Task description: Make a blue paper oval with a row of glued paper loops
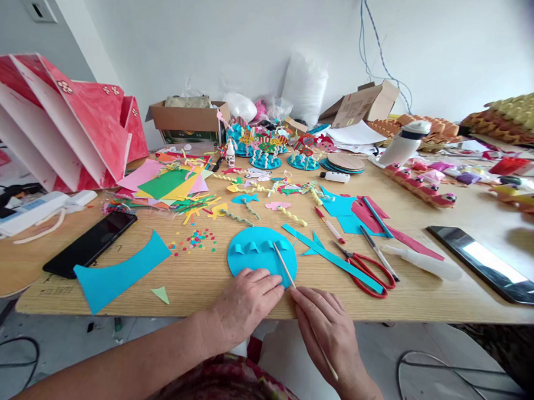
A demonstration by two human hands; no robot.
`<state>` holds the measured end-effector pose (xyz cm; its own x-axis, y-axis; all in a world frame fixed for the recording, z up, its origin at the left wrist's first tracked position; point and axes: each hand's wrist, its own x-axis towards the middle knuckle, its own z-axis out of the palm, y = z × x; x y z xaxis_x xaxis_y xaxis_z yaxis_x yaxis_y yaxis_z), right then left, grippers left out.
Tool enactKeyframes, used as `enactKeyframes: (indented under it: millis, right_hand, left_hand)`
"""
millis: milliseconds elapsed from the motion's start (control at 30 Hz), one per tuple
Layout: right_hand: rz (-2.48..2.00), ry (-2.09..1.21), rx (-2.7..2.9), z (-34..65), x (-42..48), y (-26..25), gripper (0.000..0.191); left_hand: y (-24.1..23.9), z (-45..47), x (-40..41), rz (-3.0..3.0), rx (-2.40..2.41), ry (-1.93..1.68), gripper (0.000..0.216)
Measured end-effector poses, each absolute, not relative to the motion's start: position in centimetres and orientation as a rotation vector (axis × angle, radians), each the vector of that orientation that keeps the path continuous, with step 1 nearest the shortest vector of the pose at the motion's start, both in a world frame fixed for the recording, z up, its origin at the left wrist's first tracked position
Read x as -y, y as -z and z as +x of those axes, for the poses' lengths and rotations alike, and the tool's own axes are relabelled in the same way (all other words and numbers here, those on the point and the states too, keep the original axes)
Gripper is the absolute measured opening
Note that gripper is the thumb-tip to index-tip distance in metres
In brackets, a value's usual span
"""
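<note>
A blue paper disc [256, 255] with a curled wavy strip along its top lies near the front edge of the wooden table [422, 295]. My left hand [245, 302] rests on the disc's near edge, fingers pressed flat on it. My right hand [327, 332] pinches a thin wooden stick [284, 265] whose tip reaches onto the disc's right side. Red-handled scissors [365, 269] and a long blue paper strip [330, 256] lie just right of the disc.
A black phone [90, 242] and a curved blue offcut [117, 273] lie at the left. A tablet [485, 262], glue bottle [423, 263], pencils, coloured paper scraps, finished fish crafts [264, 147], cardboard boxes and egg trays crowd the rest.
</note>
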<state>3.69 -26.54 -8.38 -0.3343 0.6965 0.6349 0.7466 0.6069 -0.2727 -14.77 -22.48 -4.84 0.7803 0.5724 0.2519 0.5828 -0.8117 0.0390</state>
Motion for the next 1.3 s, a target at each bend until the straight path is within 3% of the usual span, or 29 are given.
enactKeyframes:
  millis: [433,833,1300]
  right_hand:
    - [-1.061,0.053,2.007,3.3,27.2,7.5,0.036]
    - [-1.024,0.041,2.118,1.7,26.4,7.4,0.027]
    - [-1.021,0.037,2.142,1.7,26.3,7.7,0.030]
  left_hand:
    - [5.4,-15.3,22.7,-2.889,0.913,0.527,0.026]
    - [5.5,-16.8,24.0,-2.904,1.000,0.502,0.026]
    - [6.3,-16.9,23.7,-2.880,1.008,0.535,0.024]
